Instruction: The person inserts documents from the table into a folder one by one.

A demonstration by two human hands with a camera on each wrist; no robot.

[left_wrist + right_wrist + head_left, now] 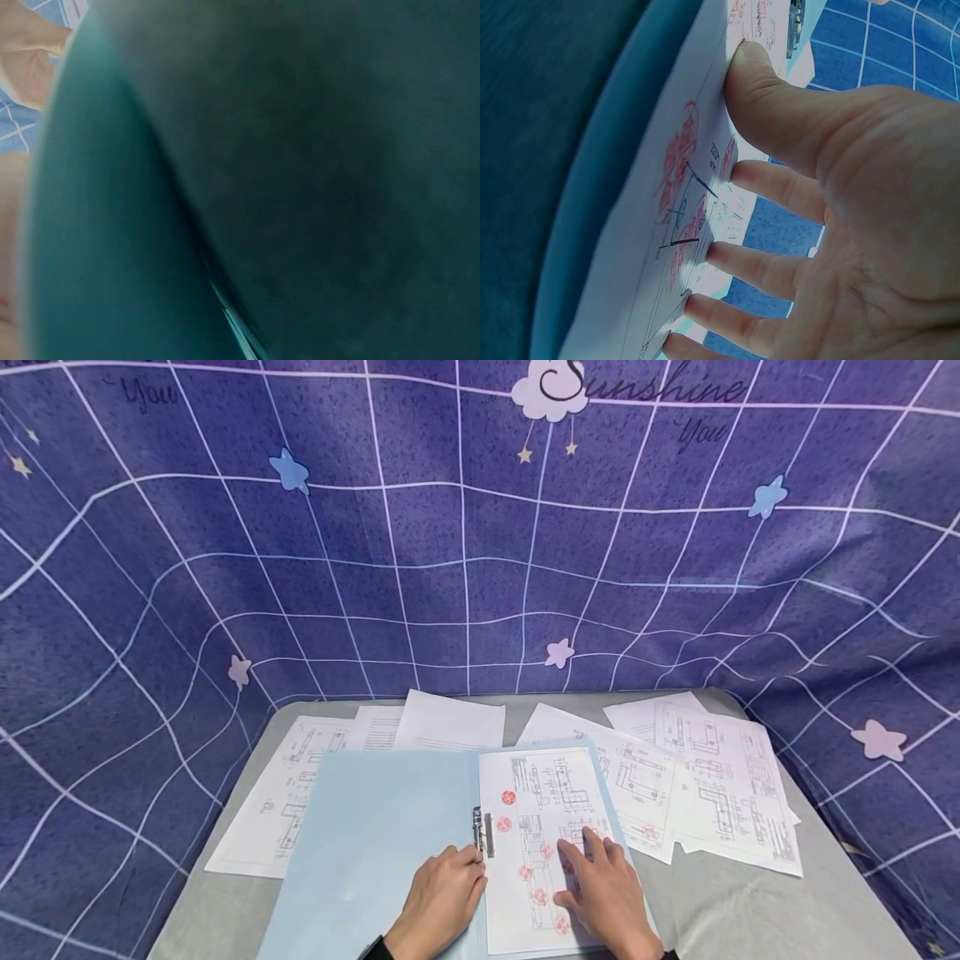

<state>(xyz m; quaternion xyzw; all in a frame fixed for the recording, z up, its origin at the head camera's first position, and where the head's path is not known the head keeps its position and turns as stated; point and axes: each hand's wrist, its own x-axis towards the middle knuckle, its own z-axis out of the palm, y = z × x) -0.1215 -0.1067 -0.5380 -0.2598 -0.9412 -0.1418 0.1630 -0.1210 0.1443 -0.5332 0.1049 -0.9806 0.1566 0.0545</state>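
A light blue folder (390,827) lies spread flat in the head view, with a metal lever clip (477,827) along its spine. My left hand (444,893) has its fingers curled at the lower end of this clip and pinches it there; the exact grip is partly hidden. On the folder's right half lies a white drawing sheet (536,785) bearing several red stamps. My right hand (603,893) rests on it with straight, spread fingers, and in the right wrist view the thumb (754,71) and fingertips touch the paper. The folder's blurred cover (97,202) fills much of the left wrist view.
Loose sheets (450,722) fan out behind the folder, and a drawing (277,810) sticks out beneath its left side. More drawings (738,797) overlap at the right. The grey table (750,910) is bordered by a purple-blue gridded cloth (420,543).
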